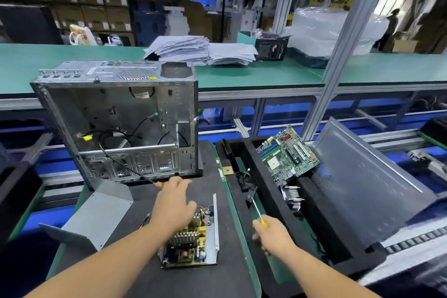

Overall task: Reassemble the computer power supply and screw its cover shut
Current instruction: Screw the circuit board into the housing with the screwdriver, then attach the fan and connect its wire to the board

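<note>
The power supply (191,241) lay open on the black mat (183,280), near its right edge, its circuit board, heatsink and coils bare inside a shallow metal base whose right wall stood up along that side. Its grey cover (95,218), a bent sheet of metal, sat apart to the left, partly past the mat's left edge. Bare mat remained in front of the supply and between it and the cover.

The left hand (173,203) hovered over the far end of the board, palm down, fingers loosely spread and gripping nothing I could see. The right hand (272,234) was curled around the yellow handle of a screwdriver (257,210), whose shaft pointed up and away over the tray. A second screwdriver (154,182), orange-handled, lay just beyond the left hand, at the foot of the computer case (121,123).

One case stood upright at the mat's far edge, side open, holding only loose black cables.

To the right, a black foam tray (256,176) held one green motherboard (287,155) tilted in its far compartment, a small fan (245,180) and a finned heatsink (294,198). A grey side panel (367,172) leaned across the tray's right side.
</note>
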